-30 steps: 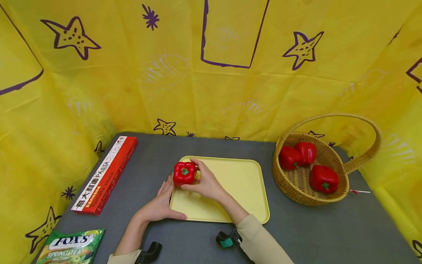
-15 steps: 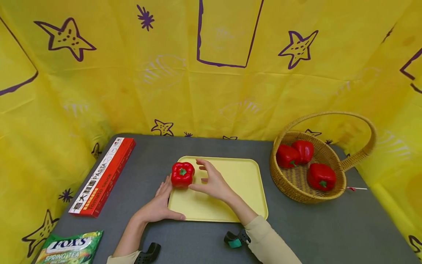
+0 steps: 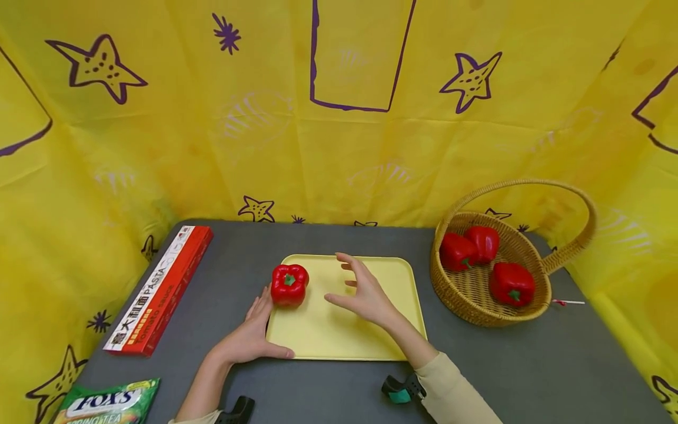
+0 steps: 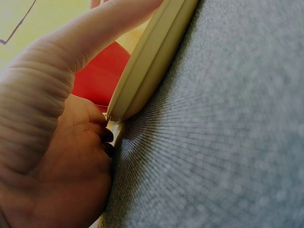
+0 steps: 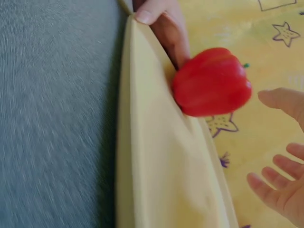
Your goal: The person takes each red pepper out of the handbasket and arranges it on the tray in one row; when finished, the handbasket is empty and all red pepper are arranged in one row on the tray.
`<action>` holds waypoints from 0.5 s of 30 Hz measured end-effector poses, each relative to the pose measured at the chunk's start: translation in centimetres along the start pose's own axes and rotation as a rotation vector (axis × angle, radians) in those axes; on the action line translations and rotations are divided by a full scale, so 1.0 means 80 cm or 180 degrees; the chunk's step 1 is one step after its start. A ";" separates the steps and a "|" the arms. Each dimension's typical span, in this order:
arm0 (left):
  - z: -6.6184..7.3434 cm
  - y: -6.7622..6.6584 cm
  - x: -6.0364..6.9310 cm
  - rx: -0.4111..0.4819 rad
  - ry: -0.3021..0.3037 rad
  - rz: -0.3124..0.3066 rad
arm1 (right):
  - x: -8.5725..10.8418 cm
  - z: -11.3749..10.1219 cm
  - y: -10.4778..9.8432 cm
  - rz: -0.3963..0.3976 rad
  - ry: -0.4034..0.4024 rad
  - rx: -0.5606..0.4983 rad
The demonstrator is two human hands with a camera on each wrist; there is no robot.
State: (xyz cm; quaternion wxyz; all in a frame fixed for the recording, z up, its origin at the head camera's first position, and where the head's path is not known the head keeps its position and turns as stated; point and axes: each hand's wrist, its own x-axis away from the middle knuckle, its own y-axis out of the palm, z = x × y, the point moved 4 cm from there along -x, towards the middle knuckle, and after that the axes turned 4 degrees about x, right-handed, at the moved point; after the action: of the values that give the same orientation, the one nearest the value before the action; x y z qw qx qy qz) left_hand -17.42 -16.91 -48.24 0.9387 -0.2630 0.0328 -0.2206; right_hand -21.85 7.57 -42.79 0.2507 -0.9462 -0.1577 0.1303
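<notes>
A red bell pepper with a green stem stands upright at the left end of the yellow tray. My left hand rests against the tray's left front corner, thumb along the front rim and fingers stretched up the left side near the pepper. In the left wrist view the thumb touches the tray rim, and the pepper shows partly behind it. Over the middle of the tray my right hand hovers with spread fingers and holds nothing. The right wrist view shows its fingers apart from the pepper.
Right of the tray stands a wicker basket with a tall handle and 3 red bell peppers inside. A lollipop lies beside it. At the left are a red pasta box and a green candy bag. Yellow cloth surrounds the table.
My right hand has let go of the bell pepper and moved away to the right. The pepper stays on the tray; my left hand keeps its place at the corner.
</notes>
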 end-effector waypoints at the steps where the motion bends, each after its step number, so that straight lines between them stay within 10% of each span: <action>1: 0.000 0.001 0.001 0.0005 0.0001 -0.0001 | 0.002 0.001 -0.005 0.0045 -0.0009 0.0005; 15: 0.001 -0.001 0.000 0.0031 0.0032 0.0001 | 0.032 0.010 -0.085 0.0575 -0.0176 0.0050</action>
State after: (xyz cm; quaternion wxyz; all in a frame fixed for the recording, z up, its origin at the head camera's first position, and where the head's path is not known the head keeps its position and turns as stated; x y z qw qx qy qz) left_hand -17.40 -16.94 -48.15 0.9398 -0.2574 0.0364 -0.2219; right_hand -21.37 14.43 -40.41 0.2408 -0.9506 -0.0775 0.1797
